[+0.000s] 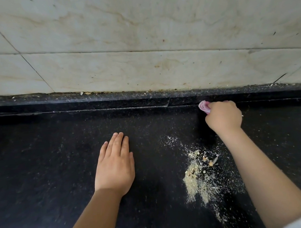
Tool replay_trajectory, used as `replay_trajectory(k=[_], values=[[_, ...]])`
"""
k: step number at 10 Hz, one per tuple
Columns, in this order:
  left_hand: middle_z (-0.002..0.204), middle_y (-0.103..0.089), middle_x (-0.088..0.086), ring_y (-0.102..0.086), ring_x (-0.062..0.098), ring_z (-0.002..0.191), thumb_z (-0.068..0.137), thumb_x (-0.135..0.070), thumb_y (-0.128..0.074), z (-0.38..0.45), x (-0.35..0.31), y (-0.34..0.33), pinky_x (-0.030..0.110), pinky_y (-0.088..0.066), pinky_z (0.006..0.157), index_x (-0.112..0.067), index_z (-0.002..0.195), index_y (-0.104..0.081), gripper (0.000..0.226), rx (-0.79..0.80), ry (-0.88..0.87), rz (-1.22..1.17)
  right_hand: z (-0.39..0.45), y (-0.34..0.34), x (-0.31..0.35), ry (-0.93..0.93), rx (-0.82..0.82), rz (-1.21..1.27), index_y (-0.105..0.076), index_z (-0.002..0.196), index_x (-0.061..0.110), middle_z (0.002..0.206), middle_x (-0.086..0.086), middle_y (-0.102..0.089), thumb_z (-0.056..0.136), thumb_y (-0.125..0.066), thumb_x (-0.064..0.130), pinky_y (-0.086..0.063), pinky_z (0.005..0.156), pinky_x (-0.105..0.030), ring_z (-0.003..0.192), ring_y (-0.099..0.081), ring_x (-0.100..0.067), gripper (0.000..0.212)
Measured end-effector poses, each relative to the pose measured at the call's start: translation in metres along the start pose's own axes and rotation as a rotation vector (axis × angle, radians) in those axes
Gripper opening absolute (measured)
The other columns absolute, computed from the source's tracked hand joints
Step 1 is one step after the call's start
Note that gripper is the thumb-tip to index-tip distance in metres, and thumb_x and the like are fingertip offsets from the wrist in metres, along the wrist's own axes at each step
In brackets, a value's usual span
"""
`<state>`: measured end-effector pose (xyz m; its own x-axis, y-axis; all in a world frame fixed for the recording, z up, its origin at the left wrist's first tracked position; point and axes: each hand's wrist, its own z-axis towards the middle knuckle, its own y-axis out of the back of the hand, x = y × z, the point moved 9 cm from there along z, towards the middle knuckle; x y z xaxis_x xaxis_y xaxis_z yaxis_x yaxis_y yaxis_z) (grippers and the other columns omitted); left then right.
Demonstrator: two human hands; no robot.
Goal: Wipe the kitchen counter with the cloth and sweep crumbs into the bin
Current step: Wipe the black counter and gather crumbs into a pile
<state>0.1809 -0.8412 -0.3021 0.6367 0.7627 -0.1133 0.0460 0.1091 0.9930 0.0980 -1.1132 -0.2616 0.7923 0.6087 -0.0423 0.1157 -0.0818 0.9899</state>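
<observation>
Our right hand (223, 116) grips the bunched pink cloth (204, 106) at the counter's (43, 164) back edge, above the crumbs (197, 178); our left hand (115, 166) lies flat, bracing.

— Item one?
— Small pink bunched cloth (204, 107), at the black speckled stone tabletop's (43, 164) rear ledge.
— Item two?
— Pale tan crumbs (196, 178), loose heap mid-tabletop, finer dust scattered around.
</observation>
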Motion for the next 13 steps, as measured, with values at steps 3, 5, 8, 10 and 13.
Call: replay_trajectory(k=[3,5,8,10,13], values=[[0.118,-0.060,0.019,-0.056,0.033,0.113,0.085,-0.024,-0.029,0.000,0.000,0.001,0.038,-0.022,0.099,0.004,0.112,-0.060,0.050,-0.040,-0.003,-0.003,-0.021,-0.007,0.035,0.340,0.302,-0.027,-0.063,0.074,0.020,0.067,-0.001,-0.059,0.089,-0.051,0.018,-0.039,0.051,-0.025,0.062,-0.052,-0.018,0.019],[0.118,-0.061,0.019,-0.056,0.033,0.113,0.085,-0.024,-0.029,0.000,0.000,0.001,0.039,-0.022,0.099,0.004,0.112,-0.060,0.050,-0.048,-0.007,0.008,-0.007,0.018,0.035,0.099,0.048,0.041,-0.059,0.088,0.012,0.081,-0.011,-0.058,0.085,-0.049,0.013,-0.041,0.064,-0.029,0.085,-0.053,-0.028,0.010],[0.119,-0.060,0.019,-0.056,0.033,0.113,0.086,-0.025,-0.029,0.000,-0.001,0.002,0.039,-0.022,0.099,0.004,0.113,-0.059,0.050,-0.044,-0.012,0.019,-0.028,-0.001,0.065,0.309,0.304,-0.112,-0.059,0.077,0.010,0.073,-0.005,-0.058,0.090,-0.047,0.016,-0.045,0.064,-0.030,0.077,-0.056,-0.023,0.018],[0.119,-0.060,0.019,-0.056,0.033,0.113,0.085,-0.025,-0.029,0.001,-0.001,0.001,0.039,-0.022,0.098,0.004,0.113,-0.059,0.050,-0.036,-0.005,0.006,-0.018,0.032,0.047,0.218,0.166,-0.039,-0.054,0.064,0.014,0.057,-0.005,-0.049,0.087,-0.051,0.014,-0.031,0.047,-0.024,0.051,-0.044,-0.020,0.023],[0.119,-0.060,0.018,-0.055,0.032,0.114,0.086,-0.025,-0.029,0.001,0.000,0.003,0.038,-0.023,0.099,0.003,0.114,-0.059,0.050,-0.041,0.001,-0.008,-0.050,-0.007,0.062,0.341,0.258,-0.021,-0.062,0.114,0.024,0.093,-0.002,-0.066,0.089,-0.047,0.009,-0.051,0.070,-0.028,0.082,-0.056,-0.017,0.033]])
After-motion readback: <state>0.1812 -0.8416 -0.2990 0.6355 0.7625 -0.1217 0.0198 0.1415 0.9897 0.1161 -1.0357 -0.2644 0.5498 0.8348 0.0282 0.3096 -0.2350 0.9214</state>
